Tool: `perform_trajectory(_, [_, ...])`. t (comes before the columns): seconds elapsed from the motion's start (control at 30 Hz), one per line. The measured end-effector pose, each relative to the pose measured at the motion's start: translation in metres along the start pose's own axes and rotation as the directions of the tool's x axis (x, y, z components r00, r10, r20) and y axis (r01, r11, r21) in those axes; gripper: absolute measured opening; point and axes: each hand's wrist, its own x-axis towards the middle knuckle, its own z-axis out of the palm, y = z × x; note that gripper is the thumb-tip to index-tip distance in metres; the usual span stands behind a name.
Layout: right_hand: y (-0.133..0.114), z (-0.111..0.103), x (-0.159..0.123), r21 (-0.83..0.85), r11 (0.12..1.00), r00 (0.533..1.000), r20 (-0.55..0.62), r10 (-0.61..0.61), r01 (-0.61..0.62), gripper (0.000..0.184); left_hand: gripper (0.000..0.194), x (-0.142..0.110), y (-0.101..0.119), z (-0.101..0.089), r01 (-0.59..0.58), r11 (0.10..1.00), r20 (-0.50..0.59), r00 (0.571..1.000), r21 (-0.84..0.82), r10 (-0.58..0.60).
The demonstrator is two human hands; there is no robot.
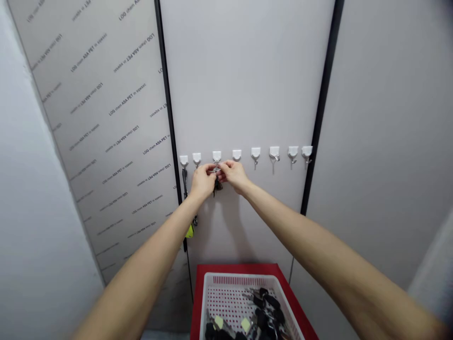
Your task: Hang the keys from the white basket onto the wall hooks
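Note:
Both of my hands meet at the third white hook [216, 155] from the left. My left hand [203, 181] pinches a metal key ring [216, 170] from one side. On the other side, the thumb and fingers of my right hand [234, 176] close on the same ring. Dark keys [217, 185] dangle just below my fingertips. The ring is at the hook's metal prong, but I cannot tell whether it is around it. A black strap [184, 182] hangs from the leftmost hook, with a yellow-green tag [190, 231] lower down.
More white hooks [274, 152] run in a row to the right along the pale panel [247, 71]. Below stands a white perforated basket [226, 279] on a red surface [300, 314]. Several bunches of black-headed keys [265, 311] lie in it. Dark strips [323, 94] border the panel.

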Motion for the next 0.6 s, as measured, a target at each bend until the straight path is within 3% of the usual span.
perform_trajectory(0.13, [0.008, 0.005, 0.009, -0.058, 0.997, 0.996, -0.087, 0.035, -0.04, 0.014, 0.029, 0.004, -0.004, 0.001, 0.037, 0.997, 0.076, 0.996, 0.061, -0.041])
perform_trajectory(0.27, [0.021, 0.001, 0.011, -0.146, 0.988, 0.995, -0.094, 0.032, -0.046, 0.009, 0.03, -0.007, -0.012, 0.004, 0.015, 0.998, 0.148, 0.989, 0.056, -0.023])
perform_trajectory(0.43, [0.053, -0.019, -0.014, -0.329, 0.927, 0.965, -0.126, -0.231, 0.179, 0.019, 0.028, -0.062, -0.044, 0.011, 0.054, 0.998, 0.238, 0.97, 0.013, -0.056])
perform_trajectory(0.5, [0.077, -0.028, -0.043, -0.416, 0.879, 0.965, -0.016, -0.262, 0.232, 0.021, 0.029, -0.1, -0.065, 0.018, 0.096, 0.995, 0.376, 0.922, 0.015, -0.094])
perform_trajectory(0.57, [0.106, -0.035, -0.083, -0.497, 0.84, 0.967, 0.226, -0.118, 0.218, 0.02, 0.028, -0.142, -0.086, 0.026, 0.11, 0.991, 0.545, 0.828, 0.071, -0.131])
perform_trajectory(0.6, [0.121, -0.038, -0.104, -0.542, 0.816, 0.93, 0.367, 0.014, 0.202, 0.019, 0.028, -0.163, -0.095, 0.03, 0.096, 0.989, 0.625, 0.766, 0.115, -0.147])
